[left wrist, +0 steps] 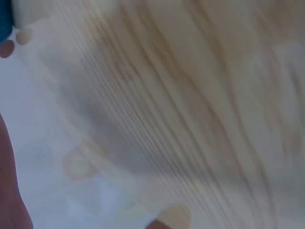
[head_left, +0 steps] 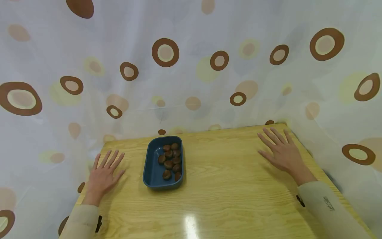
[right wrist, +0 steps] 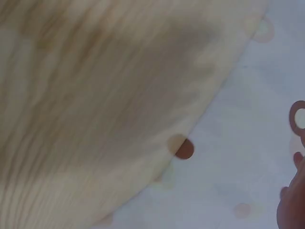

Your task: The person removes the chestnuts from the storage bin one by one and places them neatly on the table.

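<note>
In the head view a dark blue rectangular tray (head_left: 151,181) lies on the wooden table, left of the middle. Several round, glossy brown chestnuts (head_left: 168,164) sit in it, mostly toward its right side. My left hand (head_left: 102,176) is to the left of the tray, fingers straight and spread, holding nothing. Far over to the right, near the table's back right corner, my right hand (head_left: 282,152) also has its fingers spread and holds nothing. A blue edge of the tray (left wrist: 5,19) shows at the top left of the left wrist view.
The light wooden table (head_left: 221,186) has a grain pattern and a bright reflection near the front. A white curtain (head_left: 191,76) with brown, peach and yellow spots hangs along the back and both sides, meeting the table's edges.
</note>
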